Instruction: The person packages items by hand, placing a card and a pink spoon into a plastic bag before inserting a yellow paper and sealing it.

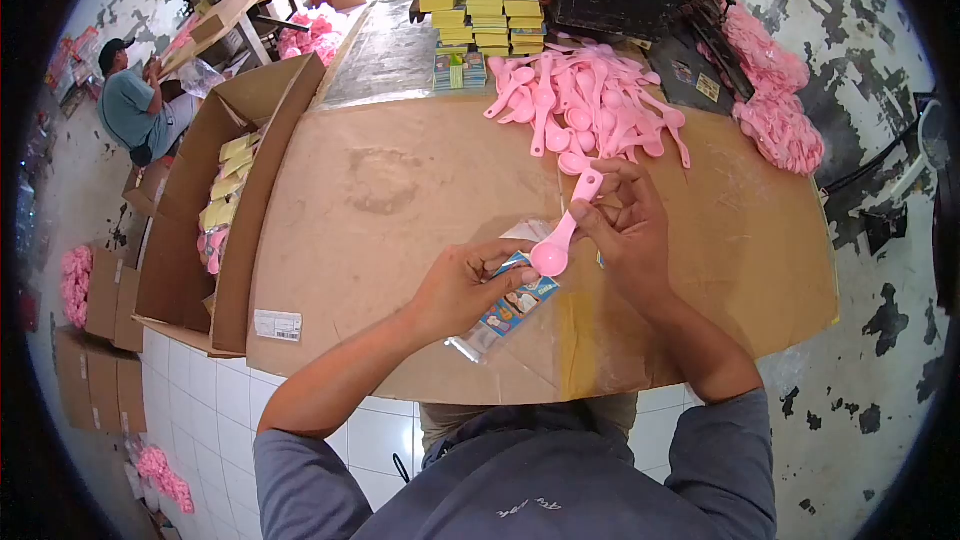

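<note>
While my right hand (625,230) pinches the handle of one pink plastic spoon (562,240) between thumb and fingers, its bowl hangs right over the printed packet (505,312). My left hand (470,285) grips that packet near its top end, so spoon and packet are touching or just about, can't tell which. So that's one spoon in hand, one packet, and a loose pile of pink spoons (590,105) further back, way too many to count. Behind it I make out roughly four stacks of yellow boxes (495,5). Everything sits on a brown cardboard sheet (380,200) laid over a white tiled counter (210,380). One open carton (215,210) stands at the left, and one person (130,105) sits beyond it.
</note>
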